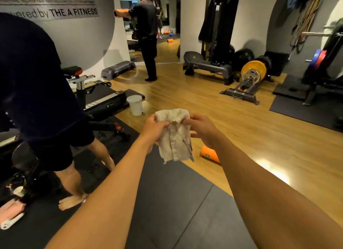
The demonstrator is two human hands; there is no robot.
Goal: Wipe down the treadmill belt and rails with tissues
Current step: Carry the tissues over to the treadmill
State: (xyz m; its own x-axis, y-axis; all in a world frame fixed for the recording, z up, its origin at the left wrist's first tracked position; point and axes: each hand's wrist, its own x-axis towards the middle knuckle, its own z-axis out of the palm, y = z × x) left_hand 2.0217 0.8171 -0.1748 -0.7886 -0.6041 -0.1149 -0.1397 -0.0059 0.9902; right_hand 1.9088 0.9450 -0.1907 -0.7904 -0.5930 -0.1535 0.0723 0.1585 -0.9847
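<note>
Two hands in view: left hand [155, 125] and right hand [199, 127], each with fingers curled, pinching the top of one tissue [176, 139] held in the air over the dark floor mat [167, 202]. Tissue off-white, crumpled, creased, lower edge ragged and hanging. One orange foam roller [209, 154] just right of it. One white bucket [135, 104] beyond, beside one treadmill [104, 98]. Two other persons: near-left [37, 81], far [146, 35].
</note>
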